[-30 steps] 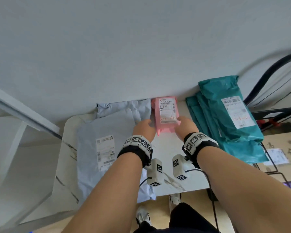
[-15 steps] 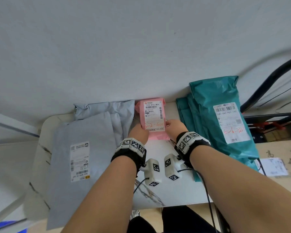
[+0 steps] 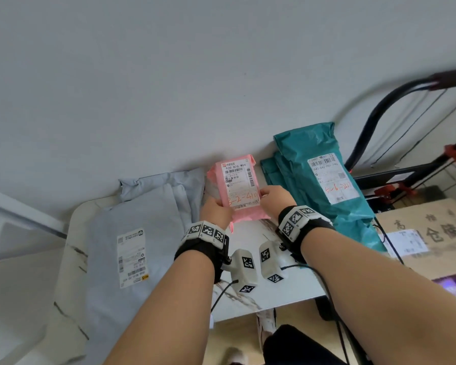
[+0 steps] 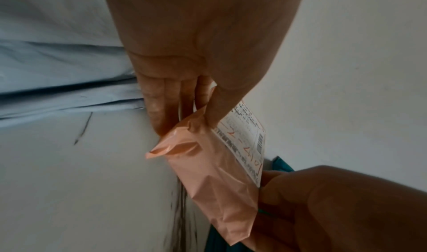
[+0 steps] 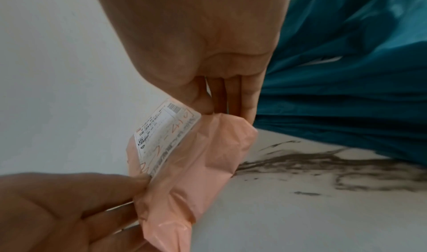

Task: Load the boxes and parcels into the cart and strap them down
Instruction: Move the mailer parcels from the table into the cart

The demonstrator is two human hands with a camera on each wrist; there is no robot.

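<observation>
A small pink parcel (image 3: 237, 185) with a white shipping label is tilted up off the marble table (image 3: 263, 293), held at its near end by both hands. My left hand (image 3: 216, 210) pinches its left near corner, thumb on the label and fingers underneath (image 4: 161, 110). My right hand (image 3: 274, 197) pinches the right near corner the same way (image 5: 231, 100). The pink parcel (image 4: 212, 173) (image 5: 191, 164) shows crumpled in both wrist views. A black cart frame (image 3: 395, 106) stands at the far right.
A large grey mailer (image 3: 132, 241) lies on the table to the left. Stacked teal parcels (image 3: 313, 185) lie to the right. A cardboard box (image 3: 427, 233) sits beside the table at the right. A white wall backs the table.
Both hands have raised the near end of the pink parcel off the table and drawn it toward me; the view has shifted slightly to the left.
</observation>
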